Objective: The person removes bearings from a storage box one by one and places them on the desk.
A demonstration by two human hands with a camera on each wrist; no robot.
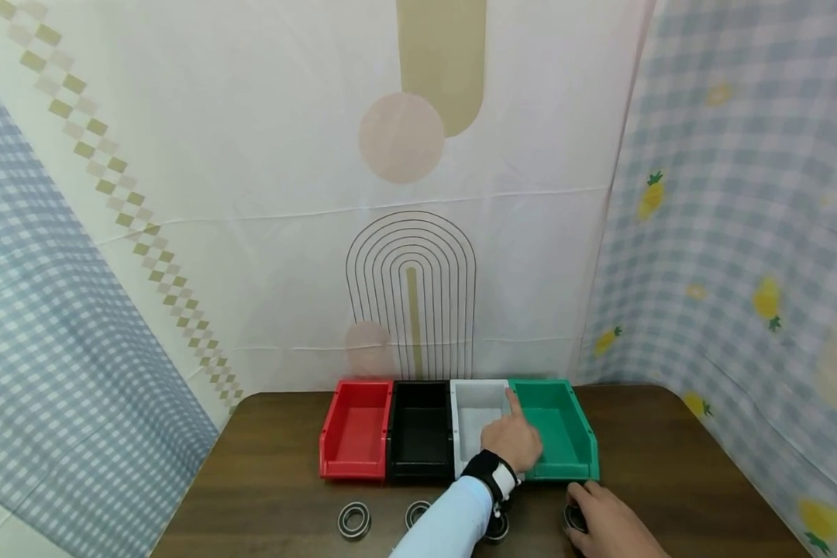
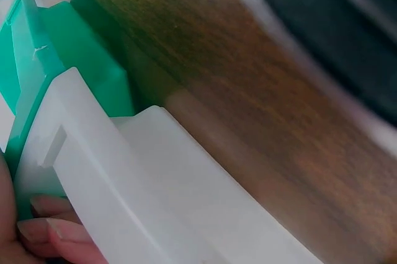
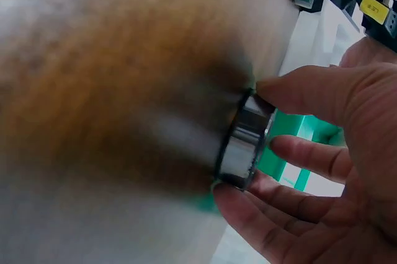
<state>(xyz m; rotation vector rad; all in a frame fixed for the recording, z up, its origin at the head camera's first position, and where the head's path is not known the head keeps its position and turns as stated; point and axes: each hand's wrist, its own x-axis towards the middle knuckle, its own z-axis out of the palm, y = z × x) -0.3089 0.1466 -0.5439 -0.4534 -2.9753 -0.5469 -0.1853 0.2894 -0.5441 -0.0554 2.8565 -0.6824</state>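
Observation:
My left hand [image 1: 512, 440] is over the white bin [image 1: 476, 407], beside the green bin [image 1: 554, 422]. Its index finger points straight toward the back of the wall between these two bins, while the other fingers curl in with nothing seen in them. Whether the fingertip touches the wall, I cannot tell. In front of the green bin, my right hand [image 1: 615, 521] grips a steel ball bearing [image 3: 243, 146] by its rim, thumb on one side and fingers on the other. The bearing is at the tabletop, partly covered by the hand in the head view.
A red bin [image 1: 363, 418] and a black bin [image 1: 421, 418] stand side by side left of the white one. More bearings lie in front: one bearing [image 1: 353, 520] at left, another bearing [image 1: 416, 512], and a third bearing [image 1: 497, 528] partly behind my left wrist. Curtains surround the brown table [image 1: 272, 465].

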